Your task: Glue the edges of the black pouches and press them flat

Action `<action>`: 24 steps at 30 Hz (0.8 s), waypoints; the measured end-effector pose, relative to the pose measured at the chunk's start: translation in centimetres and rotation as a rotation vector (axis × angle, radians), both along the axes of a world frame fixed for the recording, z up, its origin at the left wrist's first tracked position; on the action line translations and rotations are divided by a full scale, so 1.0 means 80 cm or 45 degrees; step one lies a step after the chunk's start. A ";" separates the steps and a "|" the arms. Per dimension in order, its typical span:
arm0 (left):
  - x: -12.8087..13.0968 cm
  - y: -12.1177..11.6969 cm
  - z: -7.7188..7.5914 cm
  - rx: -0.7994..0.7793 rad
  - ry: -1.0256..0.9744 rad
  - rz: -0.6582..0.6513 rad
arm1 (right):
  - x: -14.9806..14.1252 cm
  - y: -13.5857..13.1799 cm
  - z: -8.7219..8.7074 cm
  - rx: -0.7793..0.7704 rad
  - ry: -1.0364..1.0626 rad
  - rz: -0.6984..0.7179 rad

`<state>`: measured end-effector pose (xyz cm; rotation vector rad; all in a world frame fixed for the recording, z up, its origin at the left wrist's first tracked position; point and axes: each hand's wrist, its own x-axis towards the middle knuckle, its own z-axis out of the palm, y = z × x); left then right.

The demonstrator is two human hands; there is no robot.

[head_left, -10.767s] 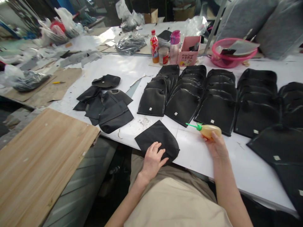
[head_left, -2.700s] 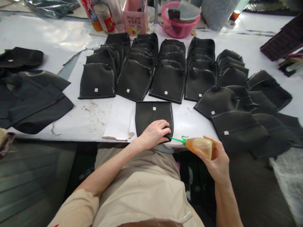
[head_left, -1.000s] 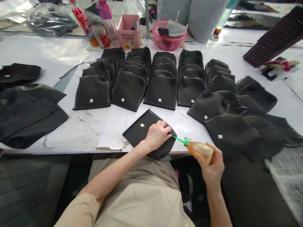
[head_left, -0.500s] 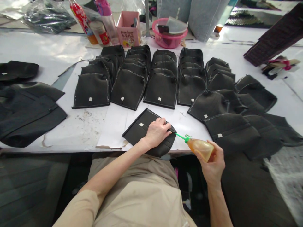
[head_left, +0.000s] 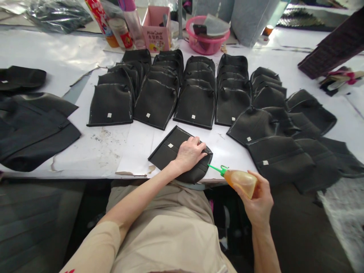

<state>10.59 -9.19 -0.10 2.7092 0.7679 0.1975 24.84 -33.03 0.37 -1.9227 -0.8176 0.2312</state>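
Note:
A black leather-like piece [head_left: 164, 152] with a small white label lies slanted at the table's front edge. Its straight edge points to the far left and its rounded end is on the right. My left hand [head_left: 189, 154] lies over it with curled fingers, gripping near the right-hand corner and hiding part of that side. In my right hand [head_left: 260, 199] is a squeeze glue bottle [head_left: 240, 181] with amber liquid and a green nozzle. The nozzle tip is at the rounded edge, just below my left fingertips; whether it touches is unclear.
Rows of similar black pieces [head_left: 196, 104] overlap behind my hands, and more lie at right [head_left: 281, 157]. Flat black pieces [head_left: 36, 132] are heaped at left. A pink box [head_left: 157, 38], a pink basin [head_left: 207, 46] and bottles stand at the back.
Since half a second ago, the nozzle has shifted from the corner by my left fingers down along the rounded edge. Compared with 2.7 seconds ago, the piece lies turned at a slant.

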 end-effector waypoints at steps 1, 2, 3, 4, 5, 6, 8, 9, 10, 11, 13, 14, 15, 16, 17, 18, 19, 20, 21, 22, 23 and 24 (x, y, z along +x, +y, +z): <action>0.001 0.001 0.000 -0.004 0.000 0.005 | -0.001 0.000 0.001 -0.004 0.010 0.003; 0.002 0.003 0.000 -0.005 -0.002 0.010 | -0.002 0.000 0.002 -0.003 0.022 0.006; 0.003 0.005 0.000 -0.003 -0.005 0.014 | -0.003 0.000 0.003 0.003 0.031 0.008; 0.003 0.006 -0.001 0.000 -0.009 0.017 | -0.004 0.001 0.004 0.009 0.037 0.011; 0.004 0.008 0.000 0.005 -0.012 0.018 | -0.004 0.001 0.004 0.015 0.041 0.013; 0.005 0.009 0.000 0.008 -0.014 0.020 | -0.005 0.000 0.005 0.019 0.043 0.014; 0.007 0.012 0.000 0.009 -0.010 0.023 | -0.007 0.000 0.006 0.019 0.047 0.020; 0.008 0.013 0.001 0.009 -0.008 0.026 | -0.008 -0.001 0.006 0.016 0.048 0.023; 0.009 0.015 0.001 0.009 -0.007 0.031 | -0.008 -0.002 0.006 0.014 0.046 0.026; 0.010 0.016 0.001 0.009 -0.007 0.037 | -0.009 -0.002 0.005 0.012 0.044 0.030; 0.012 0.018 0.001 0.008 -0.009 0.044 | -0.010 -0.003 0.005 0.010 0.037 0.038; 0.013 0.019 0.000 0.008 -0.010 0.047 | -0.011 -0.003 0.005 0.009 0.037 0.042; 0.014 0.020 0.000 0.009 -0.009 0.048 | -0.012 -0.003 0.004 0.006 0.039 0.046; 0.015 0.022 -0.001 0.012 -0.011 0.052 | -0.013 -0.003 0.004 0.004 0.041 0.053; 0.017 0.023 -0.002 0.016 -0.014 0.055 | -0.014 -0.003 0.004 0.002 0.042 0.060; 0.018 0.025 -0.002 0.018 -0.018 0.058 | -0.015 -0.003 0.004 0.002 0.043 0.066; 0.019 0.026 -0.002 0.016 -0.022 0.061 | -0.016 -0.002 0.003 0.002 0.043 0.069; 0.019 0.027 0.000 0.009 -0.022 0.063 | -0.016 -0.002 0.003 0.003 0.044 0.070; 0.018 0.028 0.002 -0.005 -0.018 0.063 | -0.017 -0.002 0.003 0.002 0.048 0.068; 0.016 0.027 0.004 -0.025 -0.014 0.059 | -0.018 -0.002 0.003 0.000 0.053 0.062; 0.011 0.026 0.007 -0.048 -0.017 0.051 | -0.019 -0.002 0.004 -0.003 0.057 0.052; 0.004 0.025 0.011 -0.074 -0.035 0.040 | -0.019 -0.002 0.004 -0.004 0.061 0.041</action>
